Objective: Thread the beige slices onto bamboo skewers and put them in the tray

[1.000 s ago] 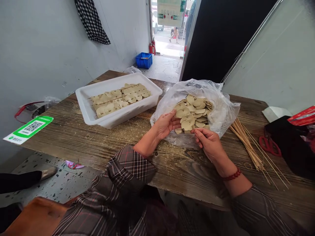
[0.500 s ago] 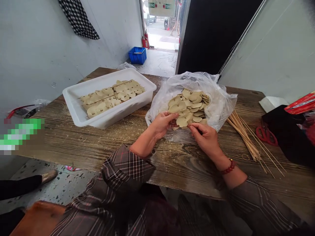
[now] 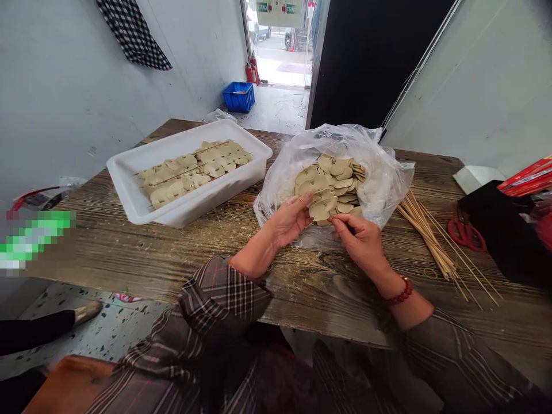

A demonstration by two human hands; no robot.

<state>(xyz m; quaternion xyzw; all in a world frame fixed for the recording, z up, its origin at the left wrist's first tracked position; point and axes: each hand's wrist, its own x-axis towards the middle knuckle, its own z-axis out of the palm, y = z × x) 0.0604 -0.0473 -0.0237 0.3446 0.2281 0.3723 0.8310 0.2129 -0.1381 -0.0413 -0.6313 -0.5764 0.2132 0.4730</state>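
Above the plastic bag (image 3: 392,172), my right hand (image 3: 362,238) pinches the end of a bamboo skewer, mostly hidden by what it carries. Flat, round, tan slices (image 3: 323,208) are threaded on it; they look like dried tofu or dough, but I cannot tell which. My left hand (image 3: 290,223) is just left of these slices, thumb raised and fingers parted, gripping nothing. Behind them, a heap of loose tan slices (image 3: 342,184) lies in the open bag. A white tub (image 3: 192,215) to the left holds several skewers loaded with the same slices (image 3: 176,190).
Bare bamboo skewers (image 3: 426,236) lie on the wooden table (image 3: 207,241) right of the bag. Beside them are red-handled scissors (image 3: 466,233) and a black box (image 3: 495,230). A blue crate (image 3: 239,98) is on the floor near the doorway. Another person's foot (image 3: 87,312) shows at lower left.
My left thumb has lifted and the left fingers have come away from the threaded slices. My right hand stays at the skewer's end, almost unmoved. The view has shifted slightly.
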